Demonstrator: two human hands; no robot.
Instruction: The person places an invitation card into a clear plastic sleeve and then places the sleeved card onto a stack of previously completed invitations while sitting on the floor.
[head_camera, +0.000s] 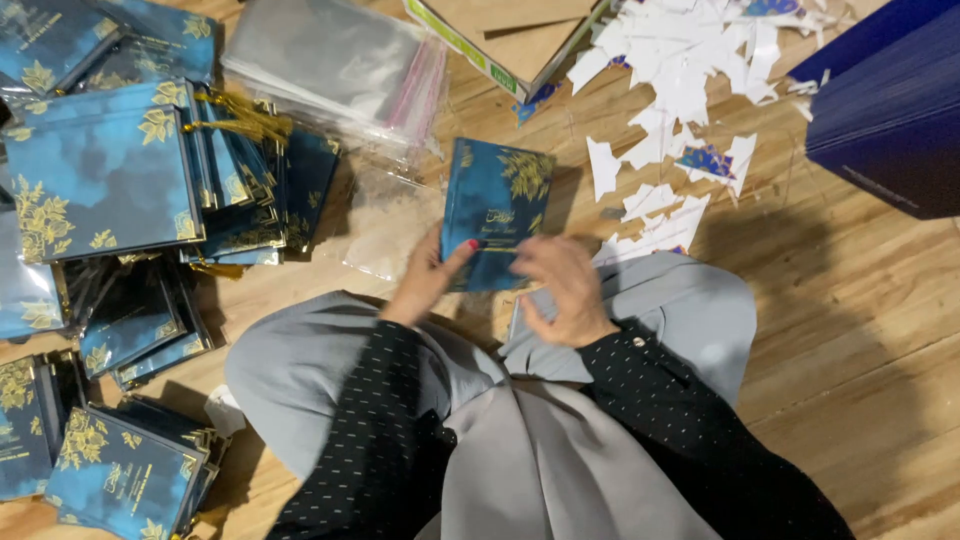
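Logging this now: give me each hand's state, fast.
Left hand: closed on the blue card, thumb across its lower edge.
Right hand: fingers at the card's lower right corner; firm grip cannot be told.

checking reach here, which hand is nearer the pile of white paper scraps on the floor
Right. The right hand grips the lower right edge of the blue card, just left of the white paper scraps. The left hand is on the card's far side.

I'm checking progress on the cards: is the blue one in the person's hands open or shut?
Shut. The blue card shows its whole gold-leaf front cover, flat, no inner pages visible; left hand and right hand grip its lower edge.
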